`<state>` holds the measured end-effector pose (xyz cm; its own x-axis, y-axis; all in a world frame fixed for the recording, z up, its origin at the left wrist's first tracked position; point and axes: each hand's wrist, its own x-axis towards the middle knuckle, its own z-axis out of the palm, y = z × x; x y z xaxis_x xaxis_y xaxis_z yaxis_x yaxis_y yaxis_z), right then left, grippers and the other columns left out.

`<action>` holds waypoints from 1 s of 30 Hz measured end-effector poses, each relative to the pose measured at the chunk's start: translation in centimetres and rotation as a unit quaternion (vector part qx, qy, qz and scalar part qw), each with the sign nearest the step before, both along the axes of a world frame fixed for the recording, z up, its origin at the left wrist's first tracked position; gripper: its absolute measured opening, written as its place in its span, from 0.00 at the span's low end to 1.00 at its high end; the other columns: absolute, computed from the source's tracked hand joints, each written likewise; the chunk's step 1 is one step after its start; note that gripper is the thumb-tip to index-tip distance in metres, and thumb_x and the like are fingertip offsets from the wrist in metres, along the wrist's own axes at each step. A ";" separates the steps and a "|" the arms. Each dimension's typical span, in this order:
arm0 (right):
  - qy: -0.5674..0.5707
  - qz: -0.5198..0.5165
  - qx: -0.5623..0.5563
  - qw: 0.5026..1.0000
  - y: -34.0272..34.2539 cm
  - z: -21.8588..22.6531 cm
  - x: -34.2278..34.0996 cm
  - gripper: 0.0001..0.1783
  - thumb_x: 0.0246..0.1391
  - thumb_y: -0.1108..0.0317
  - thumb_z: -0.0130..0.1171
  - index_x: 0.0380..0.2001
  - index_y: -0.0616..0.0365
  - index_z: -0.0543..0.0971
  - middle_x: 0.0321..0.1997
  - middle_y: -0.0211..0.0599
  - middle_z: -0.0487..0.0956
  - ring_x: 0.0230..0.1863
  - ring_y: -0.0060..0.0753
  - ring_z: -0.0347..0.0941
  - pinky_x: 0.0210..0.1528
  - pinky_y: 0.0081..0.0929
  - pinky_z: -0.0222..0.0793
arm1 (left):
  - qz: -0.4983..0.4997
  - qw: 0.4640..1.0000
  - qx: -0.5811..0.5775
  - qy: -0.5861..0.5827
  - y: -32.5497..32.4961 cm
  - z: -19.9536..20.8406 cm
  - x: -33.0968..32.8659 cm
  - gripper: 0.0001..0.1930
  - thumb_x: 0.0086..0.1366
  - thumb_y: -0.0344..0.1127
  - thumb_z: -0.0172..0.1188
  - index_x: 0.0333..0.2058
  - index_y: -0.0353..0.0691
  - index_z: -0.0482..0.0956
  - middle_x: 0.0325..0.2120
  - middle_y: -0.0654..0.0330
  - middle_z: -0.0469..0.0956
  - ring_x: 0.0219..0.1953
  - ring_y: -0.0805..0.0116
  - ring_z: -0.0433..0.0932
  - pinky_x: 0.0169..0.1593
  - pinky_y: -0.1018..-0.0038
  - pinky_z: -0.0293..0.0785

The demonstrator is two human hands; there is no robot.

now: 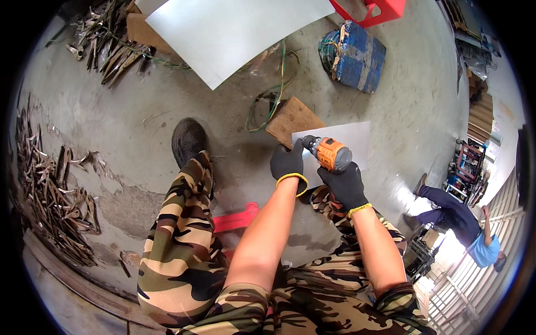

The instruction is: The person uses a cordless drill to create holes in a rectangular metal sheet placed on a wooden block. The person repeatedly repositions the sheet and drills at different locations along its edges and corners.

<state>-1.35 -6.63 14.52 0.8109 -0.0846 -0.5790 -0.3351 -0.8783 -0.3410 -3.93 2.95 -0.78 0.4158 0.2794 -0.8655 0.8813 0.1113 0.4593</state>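
Note:
My right hand (pixel 344 185), in a black glove with a yellow cuff, is wrapped round the handle of an orange and black cordless drill (pixel 331 153). The drill's chuck points left, toward the corner of a small pale sheet (pixel 355 138). That sheet rests partly over a wooden block (pixel 296 118) on the floor. My left hand (pixel 287 163), gloved the same way, is closed at the sheet's left edge, its fingertips close to the chuck. The drill's tip is hard to make out between glove and sheet.
A large pale sheet (pixel 234 33) lies ahead, near green wire (pixel 282 84) and a blue taped bundle (pixel 357 56). Red plastic stools (pixel 385 10) (pixel 237 219) stand ahead and beneath me. Metal scrap (pixel 56 195) lies at left. Another person (pixel 458 215) is at far right.

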 end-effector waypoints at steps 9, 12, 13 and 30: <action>0.017 0.120 -0.076 0.990 -1.4 0.2 2.5 0.19 0.46 0.57 0.70 0.38 0.58 0.84 0.37 0.51 0.85 0.41 0.56 0.82 0.43 0.45 0.77 | 0.068 0.989 0.115 -0.067 -0.5 -0.2 -1.5 0.17 0.62 0.43 0.65 0.41 0.33 0.84 0.34 0.47 0.86 0.38 0.50 0.84 0.45 0.59 0.78; 0.018 0.149 -0.110 0.982 -0.8 0.4 2.8 0.18 0.47 0.58 0.69 0.39 0.56 0.84 0.37 0.51 0.84 0.42 0.57 0.81 0.43 0.46 0.78 | 0.140 0.927 0.225 -0.265 -0.4 2.7 -0.5 0.21 0.64 0.41 0.65 0.51 0.34 0.78 0.45 0.44 0.78 0.50 0.43 0.77 0.56 0.56 0.72; 0.011 0.165 -0.114 0.980 -1.0 0.2 2.6 0.19 0.48 0.58 0.68 0.41 0.56 0.83 0.36 0.51 0.84 0.41 0.58 0.81 0.43 0.46 0.78 | 0.189 0.915 0.126 -0.334 -0.3 5.1 1.3 0.18 0.60 0.39 0.68 0.44 0.32 0.81 0.43 0.42 0.79 0.47 0.41 0.77 0.55 0.57 0.72; 0.063 0.203 -0.135 0.968 -5.4 -4.4 -0.7 0.19 0.54 0.54 0.60 0.46 0.51 0.78 0.49 0.36 0.78 0.51 0.43 0.76 0.48 0.41 0.71 | -0.176 0.855 0.121 -0.472 0.0 11.2 5.9 0.09 0.55 0.40 0.60 0.20 0.47 0.79 0.18 0.57 0.78 0.28 0.53 0.77 0.35 0.53 0.61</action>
